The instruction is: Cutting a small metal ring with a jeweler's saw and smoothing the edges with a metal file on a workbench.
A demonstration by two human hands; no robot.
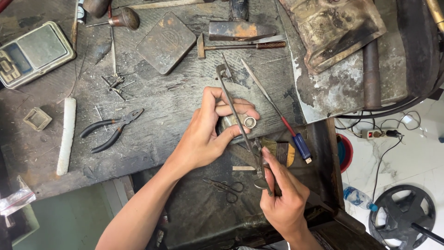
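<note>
A clear plastic packet (16,200) lies cut off at the surface's (152,134) lower left edge, while the left hand (206,134) pinches a small silver ring (249,122) between its fingers (240,113) and the right hand (284,199) grips a saw frame (233,111) whose blade at the ring is hard to make out.

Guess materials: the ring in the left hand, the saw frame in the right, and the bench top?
Ring: pale silvery metal, probably silver or white alloy; smooth band, dull sheen. Held by the left hand.
Saw frame: dark steel by the look, thin grey bar, unpainted; the right hand grips its lower end.
Bench top: worn wood, likely; grain lines, scratches, blackened grime.
</note>
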